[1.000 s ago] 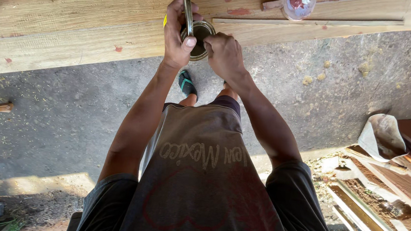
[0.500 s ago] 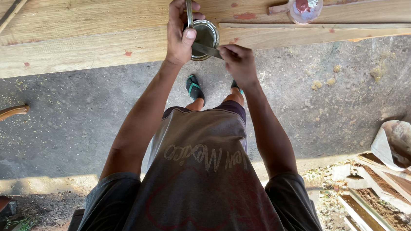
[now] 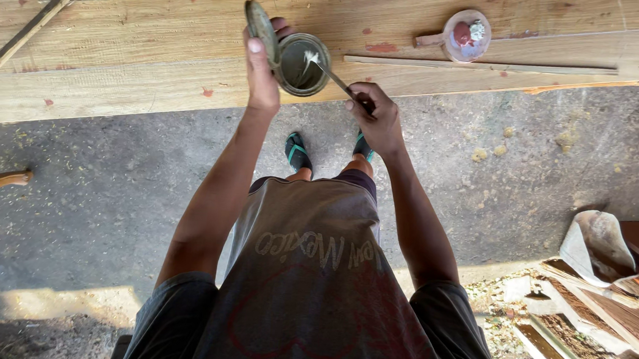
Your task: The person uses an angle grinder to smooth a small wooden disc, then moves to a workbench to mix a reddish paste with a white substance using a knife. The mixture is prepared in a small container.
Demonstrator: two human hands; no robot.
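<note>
Metal tin [image 3: 302,64] held, stick [image 3: 335,80] inside

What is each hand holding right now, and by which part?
Left hand grips the open tin by its side, lid pinched alongside. Right hand holds the thin tool by its rear end.

Grey printed T-shirt [image 3: 310,293], dark shorts [image 3: 172,320], teal-strapped sandals [image 3: 296,153].
</note>
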